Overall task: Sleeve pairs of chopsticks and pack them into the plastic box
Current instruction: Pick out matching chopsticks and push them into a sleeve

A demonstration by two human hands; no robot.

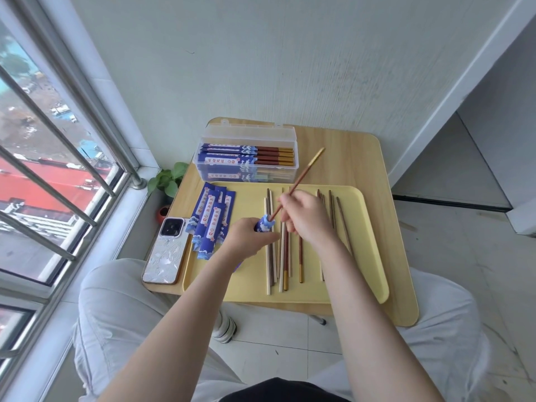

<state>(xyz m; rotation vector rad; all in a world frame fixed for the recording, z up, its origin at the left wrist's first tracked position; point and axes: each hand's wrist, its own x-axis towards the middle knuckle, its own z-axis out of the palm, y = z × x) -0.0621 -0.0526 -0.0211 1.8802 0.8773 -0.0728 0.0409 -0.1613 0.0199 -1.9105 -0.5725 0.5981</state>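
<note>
- nearest, on the yellow tray (374, 274): loose chopsticks (285, 256) lying in rough rows, pale and dark mixed, waiting.
- left hand (246, 237) clenched round a blue sleeve (265, 223), mouth upward, low over the tray.
- right hand (304, 216) pinching one brown chopstick (301, 177) in its fingers, tip at the sleeve mouth, gold end tilted up and away.
- risk: squeezed too hard, mouth closes and tip snags or tears paper; wrong colour picked for the partner.
- spare sleeves (210, 223) at the tray's left edge, just beside a phone (166, 250) on the worktop (362, 158).
- farthest: plastic box (246, 158), lid open, sleeved pairs stacked inside.
</note>
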